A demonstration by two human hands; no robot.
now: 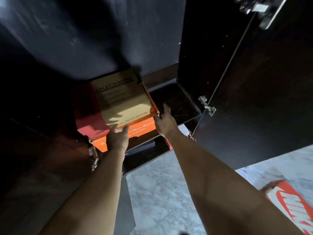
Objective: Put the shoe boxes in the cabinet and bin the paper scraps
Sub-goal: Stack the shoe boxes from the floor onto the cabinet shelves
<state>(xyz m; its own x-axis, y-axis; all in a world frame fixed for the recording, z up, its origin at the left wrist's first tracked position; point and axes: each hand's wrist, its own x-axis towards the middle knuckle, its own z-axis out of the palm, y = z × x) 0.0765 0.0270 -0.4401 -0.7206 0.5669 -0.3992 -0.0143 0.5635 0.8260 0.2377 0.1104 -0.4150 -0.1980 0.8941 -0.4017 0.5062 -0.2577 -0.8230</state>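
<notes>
Three shoe boxes showed. On the dark cabinet (191, 48) shelf (177, 102), at its left end, an orange shoe box (140, 128) carried a tan shoe box (122, 100); a red shape left of them was too dim to identify. The left hand (117, 139) pressed flat against the orange box's front, fingers spread, grip unclenched. The right hand (165, 122) touched its right corner, clasping nothing. Lower right, a red-and-white shoe box (291, 206) lay on the marble floor (162, 192), cut off by the frame.

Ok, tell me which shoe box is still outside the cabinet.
The red-and-white shoe box on the marble floor at lower right. The tan box and orange box sit stacked on the cabinet shelf.
</notes>
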